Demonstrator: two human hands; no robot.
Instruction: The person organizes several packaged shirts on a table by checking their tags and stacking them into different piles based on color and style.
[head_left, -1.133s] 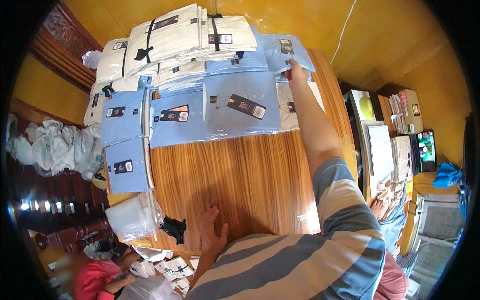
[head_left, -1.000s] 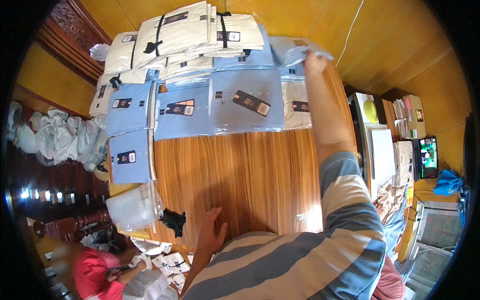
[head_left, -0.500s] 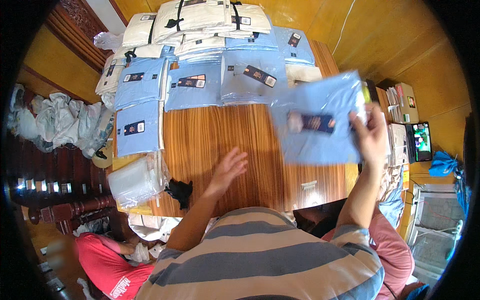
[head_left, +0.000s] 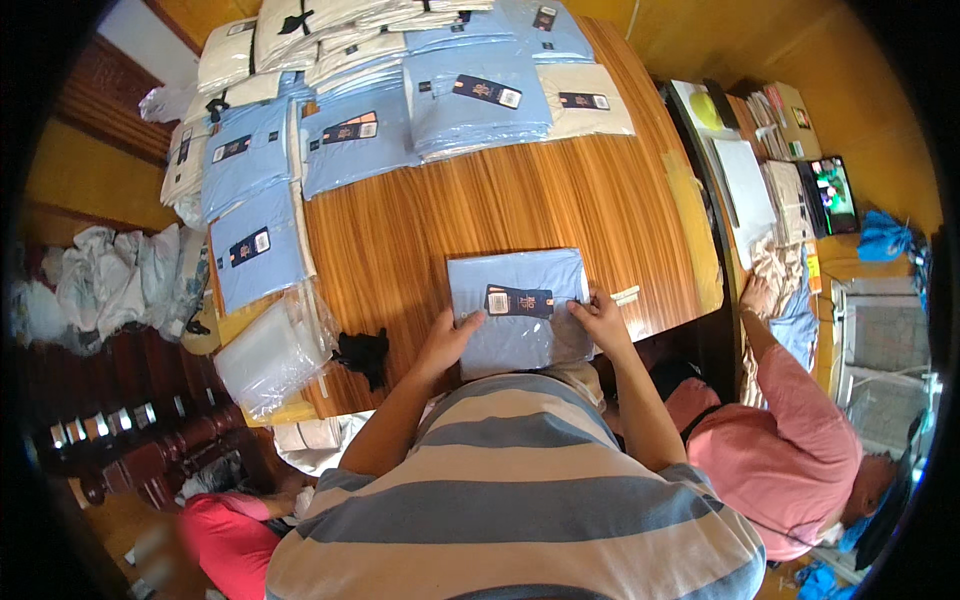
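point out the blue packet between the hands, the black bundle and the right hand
Blue packet [head_left: 518,334], head view: front, below its tag.
Black bundle [head_left: 363,355], head view: its middle.
Right hand [head_left: 605,325], head view: its middle.

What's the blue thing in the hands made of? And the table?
The blue packet seems to be folded cloth inside clear plastic: soft blue shows under a pale, shiny skin. The table looks like wood, or maybe a wood-look sheet, smooth and a bit glossy: it has brown stripy grain and a bright glare.
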